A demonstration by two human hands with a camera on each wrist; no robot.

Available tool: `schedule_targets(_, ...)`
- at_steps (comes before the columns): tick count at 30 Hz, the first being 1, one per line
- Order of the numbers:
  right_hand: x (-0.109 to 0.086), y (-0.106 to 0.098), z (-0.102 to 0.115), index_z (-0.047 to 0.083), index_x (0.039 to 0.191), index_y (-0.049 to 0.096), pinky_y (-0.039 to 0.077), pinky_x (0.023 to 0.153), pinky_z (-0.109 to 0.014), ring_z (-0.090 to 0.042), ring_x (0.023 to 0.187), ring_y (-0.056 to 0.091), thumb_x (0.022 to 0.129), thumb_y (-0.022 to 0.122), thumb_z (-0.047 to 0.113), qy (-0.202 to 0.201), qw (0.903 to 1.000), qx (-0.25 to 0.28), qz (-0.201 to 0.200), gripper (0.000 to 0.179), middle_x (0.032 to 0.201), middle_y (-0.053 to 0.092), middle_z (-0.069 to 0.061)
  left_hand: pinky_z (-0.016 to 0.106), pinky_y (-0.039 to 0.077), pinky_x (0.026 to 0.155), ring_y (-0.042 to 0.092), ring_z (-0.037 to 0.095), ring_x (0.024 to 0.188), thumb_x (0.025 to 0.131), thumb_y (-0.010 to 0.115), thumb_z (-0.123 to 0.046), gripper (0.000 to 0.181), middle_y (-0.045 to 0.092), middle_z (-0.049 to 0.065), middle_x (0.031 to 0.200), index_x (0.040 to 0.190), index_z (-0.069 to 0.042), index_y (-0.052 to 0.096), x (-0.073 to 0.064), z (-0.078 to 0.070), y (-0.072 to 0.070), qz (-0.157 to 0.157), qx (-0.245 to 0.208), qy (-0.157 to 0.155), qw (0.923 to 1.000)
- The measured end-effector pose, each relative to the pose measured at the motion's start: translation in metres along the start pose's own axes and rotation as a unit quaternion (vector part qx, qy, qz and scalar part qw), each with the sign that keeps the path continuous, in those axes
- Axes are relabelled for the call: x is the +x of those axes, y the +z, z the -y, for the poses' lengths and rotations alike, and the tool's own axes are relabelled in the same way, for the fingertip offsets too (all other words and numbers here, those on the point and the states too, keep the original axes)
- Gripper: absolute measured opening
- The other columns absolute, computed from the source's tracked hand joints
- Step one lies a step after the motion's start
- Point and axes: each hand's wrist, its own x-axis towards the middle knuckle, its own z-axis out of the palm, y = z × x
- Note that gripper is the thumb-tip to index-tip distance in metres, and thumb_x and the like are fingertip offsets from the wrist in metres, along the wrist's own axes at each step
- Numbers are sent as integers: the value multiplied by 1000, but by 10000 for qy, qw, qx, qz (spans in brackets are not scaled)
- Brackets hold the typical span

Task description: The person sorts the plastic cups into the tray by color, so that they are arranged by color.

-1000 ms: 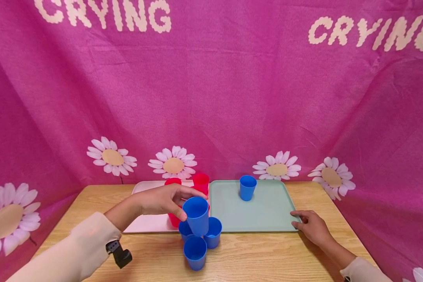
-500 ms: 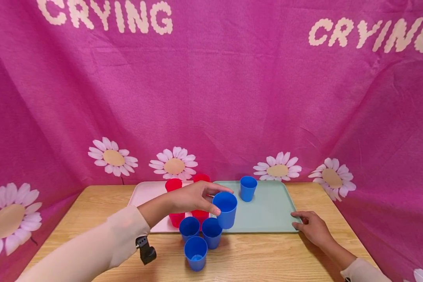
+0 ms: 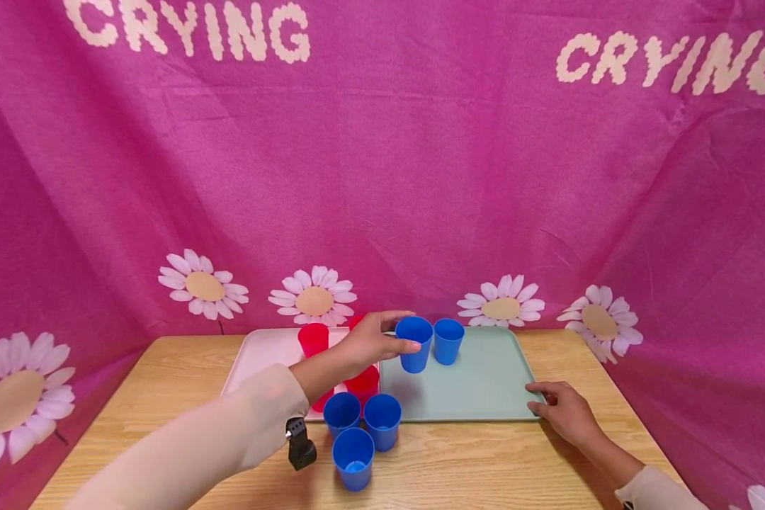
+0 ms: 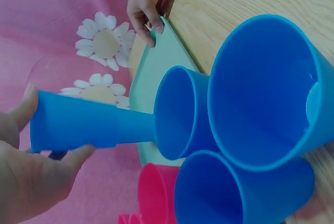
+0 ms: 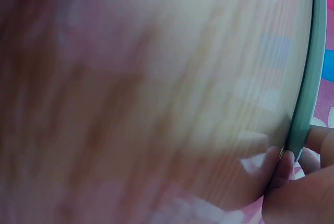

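My left hand grips a blue cup, thumb on the near side and fingers round the far side. The cup is upright above the left part of the green tray, its shadow beneath it. Just to its right, another blue cup stands on that tray. At the tray's front right corner my right hand pinches the edge between thumb and fingers; the right wrist view shows the thumb against the rim. Three blue cups, among them the front one, stand together before the trays.
A pink tray lies left of the green one, bearing several red cups, partly hidden by my left arm. Both trays lie on a wooden table. Behind hangs a magenta cloth with daisies.
My left hand has carried the blue cup from over the front blue cups rightward and away, to above the green tray beside the standing cup. My right hand has stayed at the tray corner.
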Motion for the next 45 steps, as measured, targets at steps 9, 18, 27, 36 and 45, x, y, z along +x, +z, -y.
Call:
schedule_targets(9, 0, -1, 0, -2, 118, 74, 41, 74, -36, -24, 87, 51, 88, 79, 7, -60, 10000, -36, -58, 32, 103, 61, -17, 51, 57, 96, 56, 41, 132, 88, 83, -20, 67, 60, 17, 142, 149, -12, 55, 17, 11, 18, -1156, 283, 8, 9929)
schedule_targets(18, -1, -1, 4, -2, 119, 74, 41, 75, -36, -25, 88, 51, 89, 79, 8, 8, 10000, -43, -17, 32, 103, 61, -17, 57, 52, 101, 56, 42, 131, 89, 82, -22, 65, 60, 19, 140, 146, -7, 54, 37, 19, 34, -1966, 833, -298, 9765)
schedule_targets(27, -1, -1, 4, -3, 120, 73, 43, 75, -37, -25, 87, 52, 89, 78, 8, -13, 10000, -59, 32, 33, 103, 62, -16, 54, 53, 101, 55, 40, 132, 91, 80, -24, 66, 60, 18, 141, 147, -8, 50, 51, 20, 45, -2287, 1089, -657, 9652)
schedule_targets(36, -1, 0, 2, -2, 120, 73, 42, 75, -37, -24, 86, 51, 89, 78, 8, 25, 10000, -88, 21, 33, 100, 61, -15, 52, 54, 100, 55, 39, 132, 91, 80, -24, 68, 59, 19, 141, 147, -6, 47, 65, 25, 51, -2399, 1258, -879, 9586)
schedule_targets(45, -1, 1, 2, -1, 118, 74, 40, 72, -35, -21, 83, 49, 88, 80, 10, -82, 9999, -126, -72, 32, 95, 59, -12, 51, 54, 101, 54, 39, 133, 92, 79, -23, 68, 58, 20, 140, 147, -4, 45, 77, 27, 53, -2452, 1418, -1084, 9529)
